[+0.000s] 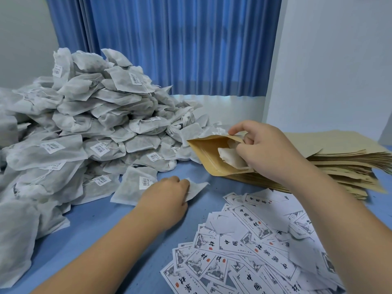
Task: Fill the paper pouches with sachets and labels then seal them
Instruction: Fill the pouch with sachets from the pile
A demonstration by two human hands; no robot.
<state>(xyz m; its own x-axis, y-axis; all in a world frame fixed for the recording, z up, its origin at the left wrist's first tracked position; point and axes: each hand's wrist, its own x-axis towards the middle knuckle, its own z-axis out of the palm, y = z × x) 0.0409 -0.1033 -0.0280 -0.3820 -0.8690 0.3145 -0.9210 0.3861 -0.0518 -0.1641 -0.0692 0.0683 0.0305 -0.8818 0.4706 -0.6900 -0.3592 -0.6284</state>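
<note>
A brown paper pouch (209, 154) lies tilted with its mouth open on top of the pouch stack. My right hand (269, 152) grips the pouch's far edge and a white sachet (232, 158) that sticks half out of the mouth. My left hand (166, 195) lies on the blue table and pinches the corner of another white sachet (196, 188). Beside it a sachet with a barcode sticker (135, 185) lies flat at the foot of the big sachet heap (89, 124). Printed labels (252, 245) are scattered at the near right.
A thick stack of flat brown pouches (347, 164) fills the right side of the blue table (95, 234). Blue curtains (176, 45) hang behind, and a white wall (331, 66) closes the right.
</note>
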